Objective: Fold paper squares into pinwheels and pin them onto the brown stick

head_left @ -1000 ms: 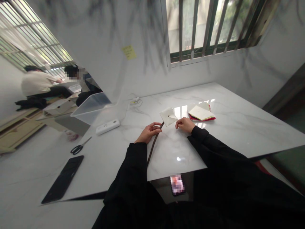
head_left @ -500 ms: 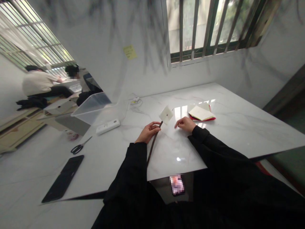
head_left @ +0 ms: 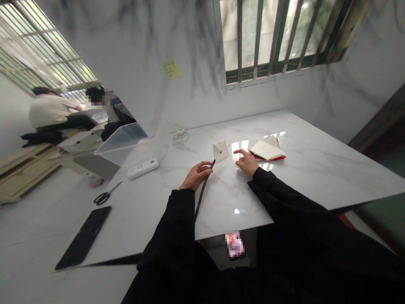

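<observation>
A white paper pinwheel (head_left: 220, 151) with a dark pin at its centre sits at the top of a thin brown stick (head_left: 203, 191). My left hand (head_left: 196, 175) pinches the stick between thumb and fingers just below the paper. The stick's lower end passes beside my left sleeve. To the right of the pinwheel, apart from it, my right hand (head_left: 247, 163) holds nothing; its index finger points out towards the paper while the other fingers curl. A tiny dark bead-like thing (head_left: 228, 145) shows by the pinwheel's right edge.
Red, yellow and cream paper sheets (head_left: 268, 150) lie right of my right hand. On the left are a white device (head_left: 143, 168), scissors (head_left: 107, 193), a black flat slab (head_left: 84, 237) and a clear plastic bin (head_left: 122, 142). Two people sit farther back. The marble-pattern table (head_left: 316, 169) meets the wall.
The pinwheel's paper has turned about its pin. My right index finger has stretched out from a curled position. My left hand keeps its hold on the stick.
</observation>
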Action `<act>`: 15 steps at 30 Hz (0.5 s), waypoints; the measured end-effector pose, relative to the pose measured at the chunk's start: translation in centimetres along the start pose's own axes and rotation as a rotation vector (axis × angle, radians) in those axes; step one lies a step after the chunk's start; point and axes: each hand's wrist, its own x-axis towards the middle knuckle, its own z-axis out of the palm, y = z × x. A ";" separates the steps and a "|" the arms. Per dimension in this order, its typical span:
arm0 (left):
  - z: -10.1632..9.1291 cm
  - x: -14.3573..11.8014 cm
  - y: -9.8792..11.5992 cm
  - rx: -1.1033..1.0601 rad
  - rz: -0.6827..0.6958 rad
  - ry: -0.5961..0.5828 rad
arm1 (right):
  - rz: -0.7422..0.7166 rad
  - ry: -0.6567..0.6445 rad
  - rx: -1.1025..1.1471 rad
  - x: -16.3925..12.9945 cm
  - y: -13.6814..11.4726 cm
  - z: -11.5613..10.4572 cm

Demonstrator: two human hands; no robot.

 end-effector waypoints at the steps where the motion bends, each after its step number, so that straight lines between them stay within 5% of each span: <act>1: 0.0 0.0 0.0 0.004 -0.006 -0.008 | 0.020 0.027 0.014 0.0 0.0 -0.2; 3: -0.1 0.1 -0.2 0.006 -0.014 -0.020 | 0.028 -0.089 0.031 0.1 0.0 -0.4; 6: -0.1 0.2 -0.3 -0.009 -0.002 -0.015 | -0.056 -0.582 0.078 0.1 0.2 -0.2; 8: -0.1 0.2 -0.3 -0.025 0.005 -0.010 | -0.093 -0.727 0.125 0.1 0.3 0.3; 15: 0.1 0.2 -0.1 -0.046 -0.006 0.001 | -0.024 -0.289 0.112 0.4 0.5 1.0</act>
